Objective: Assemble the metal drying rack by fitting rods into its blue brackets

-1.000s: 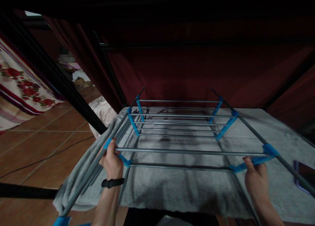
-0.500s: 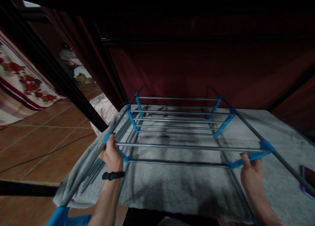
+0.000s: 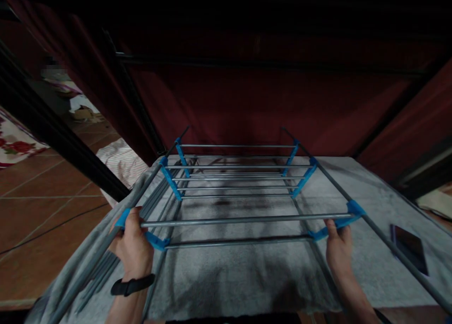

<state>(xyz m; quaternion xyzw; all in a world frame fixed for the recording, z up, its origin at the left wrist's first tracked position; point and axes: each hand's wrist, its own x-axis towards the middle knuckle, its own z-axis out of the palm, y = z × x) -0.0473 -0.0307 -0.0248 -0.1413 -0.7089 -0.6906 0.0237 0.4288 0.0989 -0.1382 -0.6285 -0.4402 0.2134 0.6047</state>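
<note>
A rack of grey metal tubes (image 3: 243, 220) with blue plastic brackets lies on a grey cloth (image 3: 226, 281). My left hand (image 3: 134, 251) is closed around its nearer left corner, at a blue connector (image 3: 123, 217) where a crossbar meets the side tube. A black band circles that wrist. At the matching right corner, my right hand (image 3: 339, 253) grips a blue bracket (image 3: 326, 230) from below, its thumb near the end of the crossbar. Several thinner crossbars (image 3: 240, 187) span the far part of the rack.
Loose grey tubes (image 3: 102, 272) lie along the cloth's left side. A phone (image 3: 409, 248) rests on the cloth at right, beside the rack's side tube. Dark red curtains (image 3: 247, 112) and black posts stand behind. Tiled floor (image 3: 42, 220) with a dark cable is at left.
The view has turned right, so the rack and both hands appear further left and more of the phone shows. Both hands keep hold of the same rack corners.
</note>
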